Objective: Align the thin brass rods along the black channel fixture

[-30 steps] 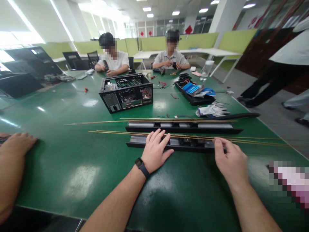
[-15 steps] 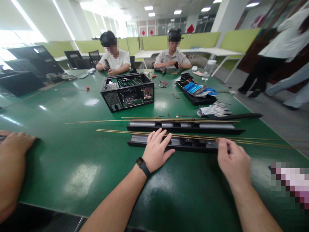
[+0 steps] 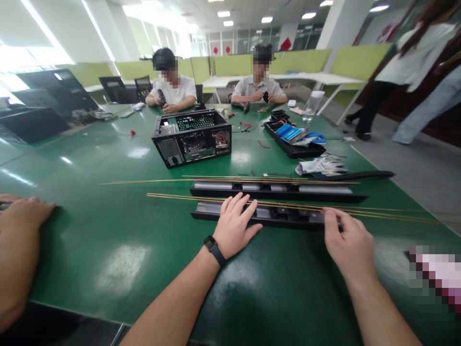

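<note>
I've got the L hand point(image 3: 236, 226) palm-down, fingers fanned, grasping nothing, laid over the long, thin gold-coloured rods point(image 3: 169, 195). These lie lengthwise along the long, straight black channel w/ grey inner strip point(image 3: 273, 222) on the glossy green tabletop point(image 3: 108, 206). R hand point(image 3: 331, 215) is narrow: thumb + forefinger pinched on the rods nr the channel's R end. Just beyond, approx. parallel, sits a 2nd long black channel point(image 3: 281, 194), also topped w/ thin gold rods. Behind it: open black metal PC case point(image 3: 207, 153) and, further R, white-and-grey fabric gloves point(image 3: 320, 166).
</note>
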The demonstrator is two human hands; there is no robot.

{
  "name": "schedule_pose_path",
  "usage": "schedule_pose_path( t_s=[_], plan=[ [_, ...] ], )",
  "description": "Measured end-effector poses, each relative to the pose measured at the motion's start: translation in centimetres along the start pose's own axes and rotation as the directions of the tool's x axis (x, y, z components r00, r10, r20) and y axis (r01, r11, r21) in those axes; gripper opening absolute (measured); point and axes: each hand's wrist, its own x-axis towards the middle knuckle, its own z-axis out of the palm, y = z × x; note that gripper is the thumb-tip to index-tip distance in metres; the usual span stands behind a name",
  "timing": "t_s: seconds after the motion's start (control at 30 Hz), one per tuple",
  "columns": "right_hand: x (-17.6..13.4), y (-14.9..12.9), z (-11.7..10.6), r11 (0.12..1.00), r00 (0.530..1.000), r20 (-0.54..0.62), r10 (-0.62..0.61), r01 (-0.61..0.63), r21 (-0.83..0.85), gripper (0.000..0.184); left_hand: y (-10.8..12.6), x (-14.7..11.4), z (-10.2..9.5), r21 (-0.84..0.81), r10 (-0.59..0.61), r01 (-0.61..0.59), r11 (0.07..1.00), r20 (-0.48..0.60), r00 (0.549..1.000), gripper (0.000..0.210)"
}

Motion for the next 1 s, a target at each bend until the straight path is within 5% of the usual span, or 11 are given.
schedule_pose_path(
  t_s=[1.0],
  plan=[
    [0.10,0.03,-0.13,0.997,0.997,0.042,0.071,-0.070,-0.019,0.057,-0.11,-0.15,0.20,0.017,0.014,-0.014,1.000,-0.016,1.000,0.061]
  ],
)
